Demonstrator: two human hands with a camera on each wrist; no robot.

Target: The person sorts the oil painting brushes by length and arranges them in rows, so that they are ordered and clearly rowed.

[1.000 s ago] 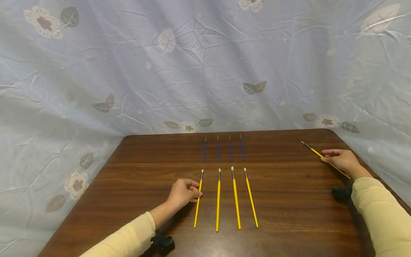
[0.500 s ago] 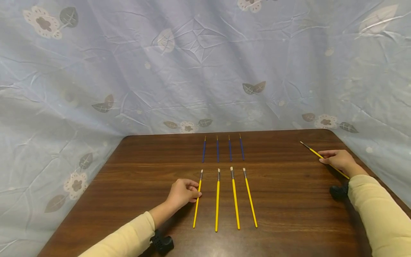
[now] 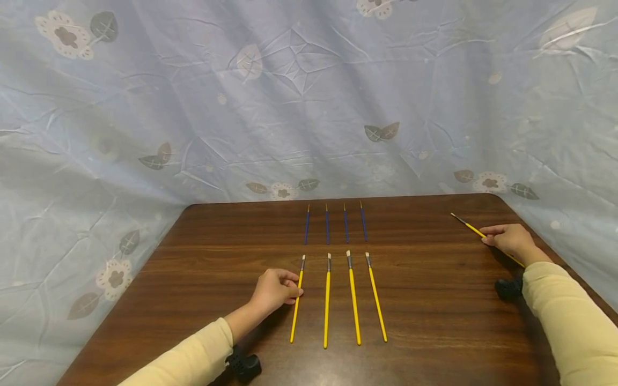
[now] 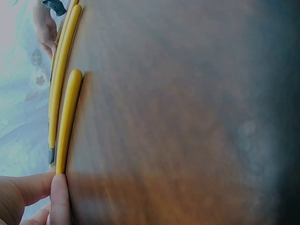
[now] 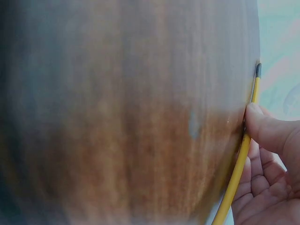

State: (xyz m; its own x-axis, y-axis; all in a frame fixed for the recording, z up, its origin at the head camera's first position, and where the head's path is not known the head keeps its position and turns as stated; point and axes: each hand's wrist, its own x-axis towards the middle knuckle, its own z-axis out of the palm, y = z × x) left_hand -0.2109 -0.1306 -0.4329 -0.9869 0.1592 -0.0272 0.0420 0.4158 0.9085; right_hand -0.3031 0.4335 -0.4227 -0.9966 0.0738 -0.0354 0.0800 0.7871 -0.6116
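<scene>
In the head view my left hand (image 3: 274, 289) pinches the leftmost yellow paintbrush (image 3: 295, 316) around mid-handle, thumb on one side and fingers on the other. The left wrist view shows that brush's rounded handle end (image 4: 71, 98) beyond the fingertips. Far to the right, my right hand (image 3: 513, 240) pinches another yellow paintbrush (image 3: 474, 229), which slants with its bristles to the far left. From the right wrist, its handle (image 5: 236, 176) runs under the thumb. Several more yellow paintbrushes (image 3: 354, 305) lie in a row beside the left hand, bristles away from me.
Several thin blue paintbrushes (image 3: 346, 225) lie in a row farther back on the brown wooden table (image 3: 193, 300). A floral curtain (image 3: 309, 107) hangs behind and along both sides. A black wrist device (image 3: 245, 365) sits under the left wrist, and another (image 3: 509, 289) by the right.
Almost nothing differs. The right hand and its paintbrush appear very slightly farther left than a second ago; the left hand keeps its pinch in the same spot.
</scene>
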